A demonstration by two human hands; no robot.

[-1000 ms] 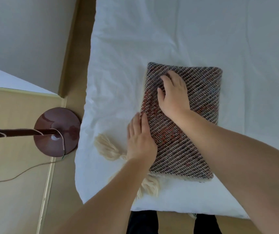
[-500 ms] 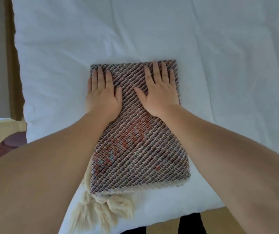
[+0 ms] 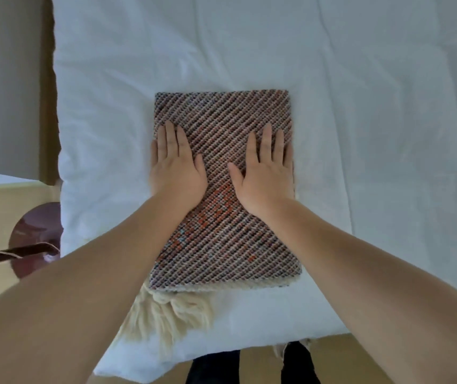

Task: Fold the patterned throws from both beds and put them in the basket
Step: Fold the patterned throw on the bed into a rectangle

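Observation:
A patterned throw (image 3: 221, 117), woven in brown, grey and orange diagonal lines, lies folded into a neat rectangle on the white bed (image 3: 360, 79). Its cream tassels (image 3: 166, 311) spill out from the near left corner. My left hand (image 3: 176, 164) rests flat on the throw's left edge, fingers together and pointing away from me. My right hand (image 3: 266, 167) lies flat on the right side, fingers slightly spread. Neither hand grips the fabric. No basket is in view.
The bed's near edge (image 3: 249, 364) is just in front of my legs. To the left, on the wooden floor, stands a dark red round lamp base (image 3: 36, 234) with its pole and cord. A grey wall (image 3: 5, 79) runs along the left.
Both hands have slid back toward me along the throw, from its far end to its middle. A second ago the left hand was beside the throw near the tassels.

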